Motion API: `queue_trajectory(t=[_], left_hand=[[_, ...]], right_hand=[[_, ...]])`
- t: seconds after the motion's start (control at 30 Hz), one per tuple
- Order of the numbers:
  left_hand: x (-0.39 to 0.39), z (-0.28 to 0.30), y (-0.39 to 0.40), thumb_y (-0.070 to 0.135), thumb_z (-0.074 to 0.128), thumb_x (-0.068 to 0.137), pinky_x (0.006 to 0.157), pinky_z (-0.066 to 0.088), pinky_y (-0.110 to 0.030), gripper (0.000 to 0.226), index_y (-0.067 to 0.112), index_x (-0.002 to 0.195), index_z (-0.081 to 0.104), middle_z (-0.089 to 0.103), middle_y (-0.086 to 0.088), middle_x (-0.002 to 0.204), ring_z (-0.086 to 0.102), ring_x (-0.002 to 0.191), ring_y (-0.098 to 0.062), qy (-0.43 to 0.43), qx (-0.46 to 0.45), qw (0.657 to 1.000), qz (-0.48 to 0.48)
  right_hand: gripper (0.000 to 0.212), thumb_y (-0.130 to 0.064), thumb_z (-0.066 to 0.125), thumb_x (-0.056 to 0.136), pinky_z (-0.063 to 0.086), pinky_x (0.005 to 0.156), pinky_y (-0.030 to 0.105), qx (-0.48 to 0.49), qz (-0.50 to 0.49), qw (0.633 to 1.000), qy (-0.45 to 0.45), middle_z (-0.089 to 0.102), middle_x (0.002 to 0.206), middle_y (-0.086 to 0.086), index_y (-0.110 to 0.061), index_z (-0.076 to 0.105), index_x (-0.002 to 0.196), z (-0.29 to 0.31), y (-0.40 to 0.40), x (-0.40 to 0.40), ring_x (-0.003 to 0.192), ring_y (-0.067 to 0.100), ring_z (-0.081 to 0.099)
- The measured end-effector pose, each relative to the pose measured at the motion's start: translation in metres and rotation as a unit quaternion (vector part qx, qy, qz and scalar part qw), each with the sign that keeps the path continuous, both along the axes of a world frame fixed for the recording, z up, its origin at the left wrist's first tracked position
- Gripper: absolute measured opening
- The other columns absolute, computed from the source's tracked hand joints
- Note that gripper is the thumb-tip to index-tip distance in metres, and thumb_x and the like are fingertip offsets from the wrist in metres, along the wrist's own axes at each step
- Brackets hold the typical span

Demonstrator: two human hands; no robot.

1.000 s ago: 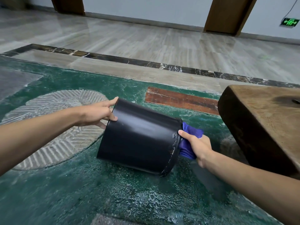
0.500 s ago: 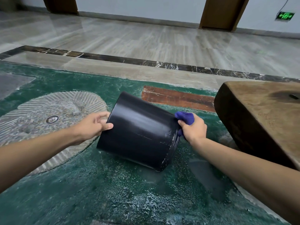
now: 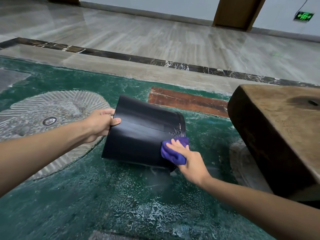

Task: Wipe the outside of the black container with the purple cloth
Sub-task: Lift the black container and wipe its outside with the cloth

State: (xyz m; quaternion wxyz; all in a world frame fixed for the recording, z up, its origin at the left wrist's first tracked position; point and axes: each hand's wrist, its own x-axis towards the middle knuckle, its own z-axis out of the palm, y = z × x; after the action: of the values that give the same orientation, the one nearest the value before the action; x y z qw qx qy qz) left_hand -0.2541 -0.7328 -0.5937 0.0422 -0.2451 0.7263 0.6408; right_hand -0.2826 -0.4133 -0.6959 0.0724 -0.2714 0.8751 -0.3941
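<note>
The black container [image 3: 138,134] lies tipped on its side over the wet green floor, its rim end to the right. My left hand [image 3: 101,123] grips its base end on the left, thumb on the side wall. My right hand [image 3: 188,158] presses the bunched purple cloth [image 3: 173,153] flat against the container's near side wall close to the rim, fingers stretched over the cloth. A pale streak of sheen runs across the wall above the cloth.
A heavy dark wooden block [image 3: 280,135] stands close on the right. A round ribbed stone inlay [image 3: 43,122] with a small metal disc lies to the left. A red-brown slab [image 3: 188,101] sits beyond the container; pale tile floor lies further back.
My right hand has brought the cloth from the rim's far side down onto the near side wall. The container has turned so its rim end points more to the right.
</note>
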Motion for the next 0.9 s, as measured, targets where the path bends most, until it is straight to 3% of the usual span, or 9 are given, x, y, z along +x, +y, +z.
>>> queue_trajectory(t=[0.07, 0.13, 0.23, 0.33, 0.4, 0.47, 0.6, 0.8, 0.9], left_hand=[[-0.002, 0.000, -0.002, 0.001, 0.058, 0.096, 0.068, 0.057, -0.023, 0.031, 0.016, 0.123, 0.062, 0.070, -0.010, 0.101, 0.066, 0.067, -0.014, -0.009, 0.009, 1.000, 0.012], [-0.006, -0.001, -0.006, 0.004, 0.059, 0.095, 0.091, 0.044, -0.033, 0.045, 0.015, 0.138, 0.053, 0.051, -0.009, 0.105, 0.045, 0.088, -0.025, -0.024, 0.008, 1.000, 0.013], [-0.006, -0.002, -0.008, 0.005, 0.057, 0.096, 0.105, 0.040, -0.041, 0.031, 0.013, 0.127, 0.061, 0.042, -0.007, 0.106, 0.035, 0.097, -0.024, -0.038, 0.000, 0.999, 0.005], [-0.005, -0.005, -0.011, 0.006, 0.059, 0.096, 0.109, 0.043, -0.050, 0.034, 0.012, 0.130, 0.061, 0.054, -0.011, 0.104, 0.045, 0.096, -0.024, -0.044, -0.002, 0.999, 0.008], [-0.007, -0.007, -0.014, 0.008, 0.061, 0.095, 0.109, 0.044, -0.051, 0.047, 0.016, 0.141, 0.052, 0.044, -0.006, 0.106, 0.040, 0.097, -0.023, -0.047, 0.006, 0.999, 0.007], [-0.011, -0.007, -0.015, 0.009, 0.061, 0.095, 0.109, 0.045, -0.050, 0.047, 0.018, 0.140, 0.054, 0.045, -0.005, 0.107, 0.040, 0.099, -0.022, -0.045, 0.016, 0.999, -0.003], [-0.016, -0.005, -0.013, 0.008, 0.059, 0.096, 0.109, 0.046, -0.049, 0.026, 0.023, 0.113, 0.072, 0.072, -0.004, 0.120, 0.056, 0.102, -0.023, -0.019, 0.006, 1.000, -0.024], [-0.013, -0.006, -0.018, 0.026, 0.058, 0.099, 0.103, 0.050, -0.052, 0.036, 0.039, 0.132, 0.056, 0.071, 0.000, 0.122, 0.066, 0.116, -0.024, -0.013, -0.086, 0.993, -0.076], [0.001, -0.006, -0.034, 0.030, 0.072, 0.089, 0.092, 0.057, -0.037, 0.060, 0.034, 0.143, 0.047, 0.065, 0.006, 0.127, 0.062, 0.118, -0.017, -0.050, -0.080, 0.984, -0.149]], right_hand=[[0.068, 0.020, 0.054, 0.085, 0.010, 0.124, 0.019, -0.001, 0.025, 0.999, -0.025, 0.044, 0.152, -0.005, -0.021, 0.062, 0.139, -0.003, 0.006, 0.006, 0.146, 0.009, 0.033], [0.067, 0.019, 0.057, 0.086, 0.022, 0.125, 0.027, 0.044, 0.057, 0.994, -0.076, 0.056, 0.147, -0.003, -0.024, 0.066, 0.136, -0.013, 0.016, 0.018, 0.141, 0.007, 0.044], [0.042, 0.003, 0.067, 0.092, 0.061, 0.090, 0.035, 0.053, 0.013, 0.976, -0.210, 0.080, 0.108, -0.002, -0.028, 0.076, 0.119, -0.026, 0.031, 0.031, 0.098, 0.015, 0.075], [0.041, 0.012, 0.069, 0.086, 0.060, 0.077, 0.027, -0.054, -0.149, 0.962, -0.223, 0.082, 0.091, 0.000, -0.026, 0.079, 0.097, -0.019, 0.037, 0.015, 0.095, 0.026, 0.076], [0.039, 0.014, 0.069, 0.083, 0.057, 0.065, 0.019, -0.131, -0.245, 0.935, -0.221, 0.080, 0.079, -0.005, -0.024, 0.078, 0.080, -0.008, 0.035, -0.005, 0.079, 0.014, 0.076], [0.022, 0.004, 0.073, 0.085, 0.052, 0.052, 0.019, -0.217, -0.331, 0.888, -0.236, 0.079, 0.078, -0.004, -0.017, 0.076, 0.084, 0.004, 0.030, -0.023, 0.064, 0.007, 0.071], [0.022, -0.021, 0.081, 0.085, 0.055, 0.063, 0.028, -0.278, -0.361, 0.847, -0.275, 0.077, 0.092, 0.003, -0.014, 0.073, 0.104, 0.018, 0.009, -0.050, 0.077, 0.017, 0.072], [0.026, -0.023, 0.086, 0.080, 0.053, 0.061, 0.025, -0.246, -0.358, 0.858, -0.273, 0.074, 0.086, -0.003, -0.016, 0.072, 0.101, 0.011, -0.015, -0.055, 0.072, 0.013, 0.069], [0.027, -0.023, 0.085, 0.081, 0.057, 0.072, 0.032, -0.237, -0.378, 0.851, -0.276, 0.076, 0.094, 0.005, -0.013, 0.073, 0.103, 0.010, -0.015, -0.061, 0.078, 0.021, 0.071]])
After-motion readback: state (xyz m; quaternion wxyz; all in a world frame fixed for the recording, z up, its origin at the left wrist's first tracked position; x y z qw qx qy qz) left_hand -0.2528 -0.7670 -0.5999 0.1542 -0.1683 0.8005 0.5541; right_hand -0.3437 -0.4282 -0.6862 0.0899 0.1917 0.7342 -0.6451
